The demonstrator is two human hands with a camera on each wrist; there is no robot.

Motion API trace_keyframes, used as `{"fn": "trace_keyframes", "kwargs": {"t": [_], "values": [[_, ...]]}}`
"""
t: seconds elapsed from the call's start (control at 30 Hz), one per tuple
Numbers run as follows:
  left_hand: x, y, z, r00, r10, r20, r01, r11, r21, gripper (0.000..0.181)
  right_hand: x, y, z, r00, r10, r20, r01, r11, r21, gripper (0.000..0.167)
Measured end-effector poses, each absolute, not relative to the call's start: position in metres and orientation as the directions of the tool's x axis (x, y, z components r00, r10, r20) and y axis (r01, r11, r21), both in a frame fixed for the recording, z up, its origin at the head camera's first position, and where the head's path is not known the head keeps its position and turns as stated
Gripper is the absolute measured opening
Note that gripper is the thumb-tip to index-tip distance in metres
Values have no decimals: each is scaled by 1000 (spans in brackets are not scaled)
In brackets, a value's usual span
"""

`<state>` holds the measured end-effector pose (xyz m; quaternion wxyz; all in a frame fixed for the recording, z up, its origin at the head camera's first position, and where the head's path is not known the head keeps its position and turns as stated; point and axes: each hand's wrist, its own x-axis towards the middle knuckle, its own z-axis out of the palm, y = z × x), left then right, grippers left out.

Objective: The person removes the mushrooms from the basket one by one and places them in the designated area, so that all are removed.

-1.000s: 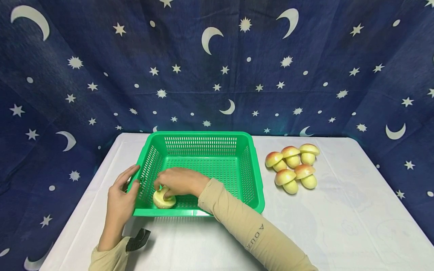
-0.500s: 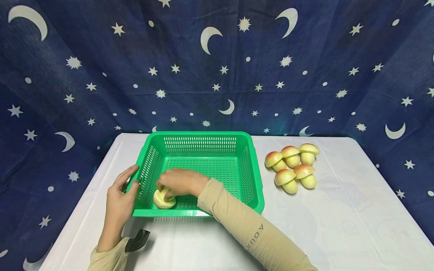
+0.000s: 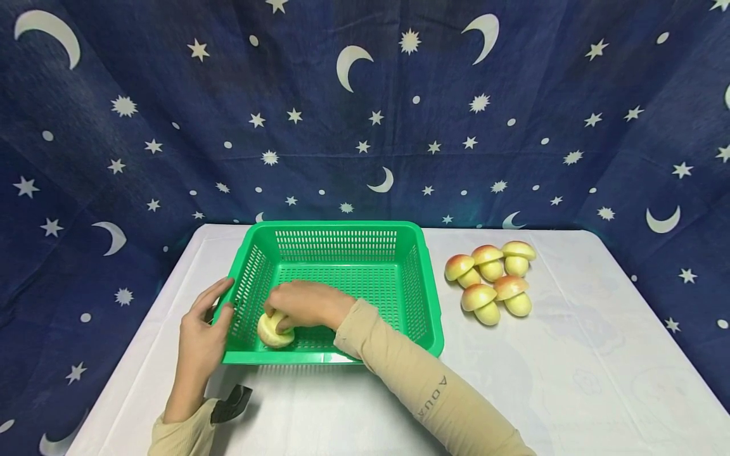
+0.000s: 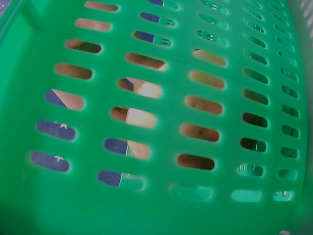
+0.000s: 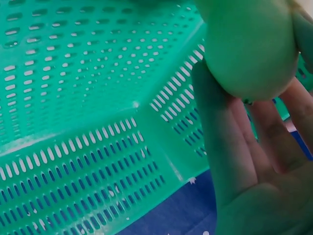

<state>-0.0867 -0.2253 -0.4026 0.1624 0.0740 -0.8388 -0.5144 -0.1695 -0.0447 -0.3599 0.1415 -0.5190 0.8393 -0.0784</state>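
Observation:
In the head view, my right hand (image 3: 310, 303) reaches into the green plastic basket (image 3: 342, 358) at its near left corner. Its fingers hold a toy mushroom (image 3: 275, 332) by the pale yellow stem, cap downward. The right wrist view shows the rounded stem end (image 5: 252, 58) between thumb and fingers. My left hand (image 3: 204, 329) grips the basket's left rim, thumb against the near side of it. In the left wrist view the slotted basket wall (image 4: 161, 107) hides most of what lies behind, with bits of a hand showing through the slots.
Several toy mushrooms (image 3: 487, 285) with red-and-yellow caps lie in a cluster on the white tablecloth (image 3: 576, 354), right of the basket. A dark blue cloth (image 3: 365, 114) with moons and stars hangs behind the table. A black strap (image 3: 230, 404) sits at my left wrist.
The mushroom in my right hand has risen and tilted slightly within the corner of the basket. My left hand keeps its grip on the rim. The cluster of mushrooms stays put.

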Motion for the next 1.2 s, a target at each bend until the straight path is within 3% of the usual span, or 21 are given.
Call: {"fn": "trace_keyframes", "kwargs": {"t": [0.47, 1.2], "values": [[-87, -225, -402, -934, -304, 187, 26, 464, 885, 41, -167, -26, -348, -438, -897, -69, -870, 442, -218, 18], [-87, -225, -404, -933, -302, 195, 27, 482, 876, 41, -165, 21, -334, -503, -863, 55, -839, 472, -272, 19]]}}
